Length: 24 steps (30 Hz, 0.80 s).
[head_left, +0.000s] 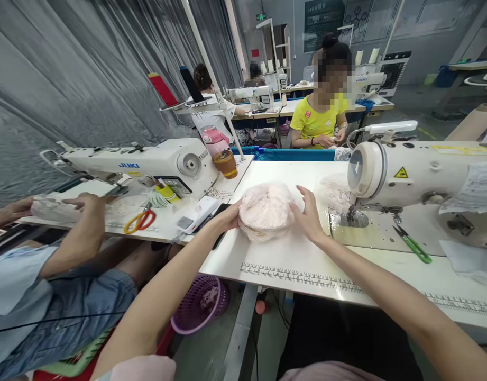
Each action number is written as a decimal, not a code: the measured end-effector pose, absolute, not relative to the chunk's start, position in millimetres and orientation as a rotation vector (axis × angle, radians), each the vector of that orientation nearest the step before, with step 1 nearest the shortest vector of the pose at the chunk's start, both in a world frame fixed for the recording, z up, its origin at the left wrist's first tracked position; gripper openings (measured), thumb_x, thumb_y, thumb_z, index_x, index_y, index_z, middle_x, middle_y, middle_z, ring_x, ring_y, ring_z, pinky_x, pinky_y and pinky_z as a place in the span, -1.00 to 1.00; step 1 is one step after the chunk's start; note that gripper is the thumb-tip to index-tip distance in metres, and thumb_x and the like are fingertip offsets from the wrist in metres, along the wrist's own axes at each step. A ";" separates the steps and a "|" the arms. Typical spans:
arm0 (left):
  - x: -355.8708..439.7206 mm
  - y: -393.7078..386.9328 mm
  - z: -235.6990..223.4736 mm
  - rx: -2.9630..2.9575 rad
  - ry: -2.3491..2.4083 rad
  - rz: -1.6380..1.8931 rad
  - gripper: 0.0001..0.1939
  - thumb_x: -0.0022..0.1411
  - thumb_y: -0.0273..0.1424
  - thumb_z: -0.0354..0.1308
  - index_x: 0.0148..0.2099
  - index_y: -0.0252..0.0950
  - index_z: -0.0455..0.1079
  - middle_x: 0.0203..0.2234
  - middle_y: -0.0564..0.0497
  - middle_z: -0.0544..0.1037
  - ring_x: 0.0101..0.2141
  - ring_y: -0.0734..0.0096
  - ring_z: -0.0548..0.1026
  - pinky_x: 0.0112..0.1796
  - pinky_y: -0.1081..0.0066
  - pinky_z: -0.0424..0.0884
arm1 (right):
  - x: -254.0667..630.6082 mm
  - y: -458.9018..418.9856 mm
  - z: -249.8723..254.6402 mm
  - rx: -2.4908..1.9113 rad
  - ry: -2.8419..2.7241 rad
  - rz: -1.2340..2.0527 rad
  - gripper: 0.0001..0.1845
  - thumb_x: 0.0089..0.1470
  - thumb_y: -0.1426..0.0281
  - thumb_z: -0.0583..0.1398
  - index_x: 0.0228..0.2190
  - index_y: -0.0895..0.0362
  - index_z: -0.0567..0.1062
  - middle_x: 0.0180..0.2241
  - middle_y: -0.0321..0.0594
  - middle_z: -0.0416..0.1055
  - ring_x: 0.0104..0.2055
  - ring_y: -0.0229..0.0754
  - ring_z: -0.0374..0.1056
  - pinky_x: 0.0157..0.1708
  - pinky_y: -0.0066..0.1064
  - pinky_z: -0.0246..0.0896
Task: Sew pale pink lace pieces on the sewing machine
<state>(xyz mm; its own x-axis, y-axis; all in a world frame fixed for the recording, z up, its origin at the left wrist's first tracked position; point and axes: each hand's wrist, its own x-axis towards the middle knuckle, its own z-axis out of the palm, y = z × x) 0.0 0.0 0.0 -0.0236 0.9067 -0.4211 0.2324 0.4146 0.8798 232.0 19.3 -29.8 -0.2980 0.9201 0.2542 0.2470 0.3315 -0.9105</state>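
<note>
A rounded bundle of pale pink, lacy fabric (266,211) is on the white table in front of me, slightly blurred. My left hand (229,216) grips its left edge, with the fingertips partly hidden by the cloth. On the opposite side, my right hand (309,216) has its fingers spread, and the thumb is at or very near the bundle's edge. More pale, thin fabric (335,191) lies beyond my right hand, beside the needle area of the white sewing machine (417,164).
Green thread snips (413,244) lie on the machine bed at right. A phone-like white device (196,216), red-and-yellow scissors (140,221) and a pink-lidded bottle (223,156) are to the left. A co-worker's hand (86,206) handles cloth there. A purple basket (187,312) stands below.
</note>
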 end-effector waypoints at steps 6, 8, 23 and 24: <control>-7.7 -1.4 3.4 1.194 1.747 0.765 -0.57 0.32 -0.08 0.02 -0.05 -0.35 0.37 -0.24 -0.06 0.52 -0.30 0.37 0.52 -0.26 0.26 0.49 | 175.1 40.6 -6.0 -0.752 -2.261 0.720 -0.72 0.19 0.45 0.05 -0.12 0.08 0.49 0.01 -0.16 0.41 0.10 -0.11 0.25 0.17 -0.19 0.05; -10.3 -6.2 11.7 1.309 1.854 0.843 -0.60 0.33 -0.13 0.03 -0.01 -0.36 0.35 -0.17 -0.09 0.49 -0.23 0.34 0.50 -0.19 0.20 0.47 | 160.2 50.2 -5.9 -0.728 -2.360 0.651 -0.71 0.18 0.43 0.09 -0.07 0.11 0.47 0.02 -0.11 0.41 0.11 -0.08 0.25 0.18 -0.17 0.01; 27.1 -33.2 -36.7 2.099 2.032 0.865 -0.20 0.31 0.05 -0.16 0.39 -0.35 -0.21 0.28 -0.26 0.11 0.28 0.03 0.04 0.24 0.02 -0.02 | 152.0 68.4 -37.1 -0.868 -2.554 0.505 -0.55 0.16 0.20 0.02 0.04 0.04 0.37 0.08 -0.12 0.36 0.10 0.07 0.28 0.10 -0.02 0.11; 23.5 -37.0 -40.1 2.099 2.037 0.834 -0.19 0.30 0.08 -0.19 0.39 -0.33 -0.21 0.30 -0.25 0.07 0.29 0.02 0.01 0.23 0.00 -0.01 | 154.2 68.8 -39.4 -0.881 -2.538 0.531 -0.51 0.18 0.14 -0.01 0.07 0.04 0.33 0.12 -0.13 0.33 0.10 0.04 0.28 0.09 -0.05 0.14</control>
<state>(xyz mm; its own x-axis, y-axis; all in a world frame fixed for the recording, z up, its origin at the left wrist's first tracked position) 23.5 -37.0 -40.1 -0.0450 0.9495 0.3104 0.8946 -0.1000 0.4356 154.2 68.8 -39.4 -0.7208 0.6488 0.2439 0.4966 0.7290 -0.4712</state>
